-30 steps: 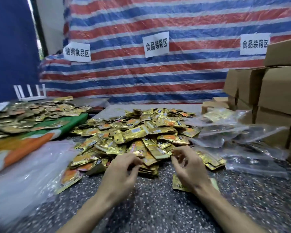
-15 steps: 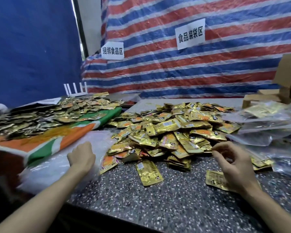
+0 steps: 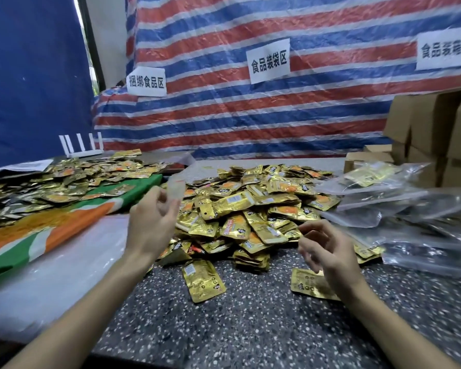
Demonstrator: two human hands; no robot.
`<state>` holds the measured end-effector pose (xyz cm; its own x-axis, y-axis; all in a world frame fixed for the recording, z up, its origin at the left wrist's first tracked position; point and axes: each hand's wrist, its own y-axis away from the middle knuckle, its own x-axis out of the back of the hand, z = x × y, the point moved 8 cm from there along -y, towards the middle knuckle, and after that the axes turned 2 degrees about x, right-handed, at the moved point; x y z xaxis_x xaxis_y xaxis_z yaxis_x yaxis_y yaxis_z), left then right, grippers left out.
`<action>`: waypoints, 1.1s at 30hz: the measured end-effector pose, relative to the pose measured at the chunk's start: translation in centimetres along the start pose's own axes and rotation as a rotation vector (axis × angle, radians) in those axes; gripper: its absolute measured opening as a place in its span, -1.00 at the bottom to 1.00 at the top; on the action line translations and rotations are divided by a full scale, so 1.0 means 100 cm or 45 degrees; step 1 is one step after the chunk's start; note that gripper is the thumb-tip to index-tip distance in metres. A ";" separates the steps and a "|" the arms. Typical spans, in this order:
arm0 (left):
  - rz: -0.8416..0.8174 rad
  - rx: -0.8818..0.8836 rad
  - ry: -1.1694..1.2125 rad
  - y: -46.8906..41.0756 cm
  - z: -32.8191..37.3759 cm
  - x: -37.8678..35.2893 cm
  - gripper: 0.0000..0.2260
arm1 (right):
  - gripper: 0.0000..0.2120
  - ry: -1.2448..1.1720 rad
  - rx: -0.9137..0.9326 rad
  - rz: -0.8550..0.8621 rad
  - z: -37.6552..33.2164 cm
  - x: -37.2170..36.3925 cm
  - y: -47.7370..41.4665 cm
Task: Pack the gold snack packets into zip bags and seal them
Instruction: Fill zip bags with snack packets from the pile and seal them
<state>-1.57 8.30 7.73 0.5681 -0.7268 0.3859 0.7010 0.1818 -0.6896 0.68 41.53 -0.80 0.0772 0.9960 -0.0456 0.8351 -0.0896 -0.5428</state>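
A heap of gold snack packets (image 3: 250,209) covers the middle of the speckled table (image 3: 250,328). One loose packet (image 3: 202,280) lies in front of the heap, and another (image 3: 309,284) lies partly under my right wrist. My left hand (image 3: 152,225) is raised at the heap's left edge, pinching an empty clear zip bag (image 3: 180,174) that stands up from its fingers, blurred. My right hand (image 3: 328,249) hovers at the heap's right front with fingers apart and nothing in them.
Clear bags holding gold packets (image 3: 397,209) pile up at the right, in front of cardboard boxes (image 3: 431,123). A stack of empty clear bags (image 3: 64,262) lies at the left, beside an orange-green cloth (image 3: 51,230) carrying more packets (image 3: 64,179). A striped tarp closes the back.
My left hand reached left to the stack of empty bags and has come back up to the heap holding a clear zip bag. My right hand stayed near the heap's right front.
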 end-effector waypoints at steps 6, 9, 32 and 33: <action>-0.394 -0.517 0.349 0.077 0.096 -0.127 -0.70 | -0.57 -0.236 -0.244 -0.040 0.011 -0.006 -0.002; -0.462 -0.617 0.454 0.108 0.100 -0.160 -0.83 | -0.68 -0.047 -0.256 -0.032 0.015 -0.003 -0.001; 0.000 0.371 1.000 0.086 0.020 -0.138 -0.70 | -0.65 1.034 -0.025 -0.240 0.035 -0.018 -0.023; 0.006 0.341 0.970 0.085 0.021 -0.138 -0.69 | -0.58 1.171 -0.036 -0.306 0.042 -0.025 -0.028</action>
<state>-2.55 21.30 -2.15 0.1894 -0.9599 -0.2069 0.8337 0.2685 -0.4826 -4.15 39.36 -2.66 0.2900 0.5954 0.7493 0.8963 0.1055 -0.4307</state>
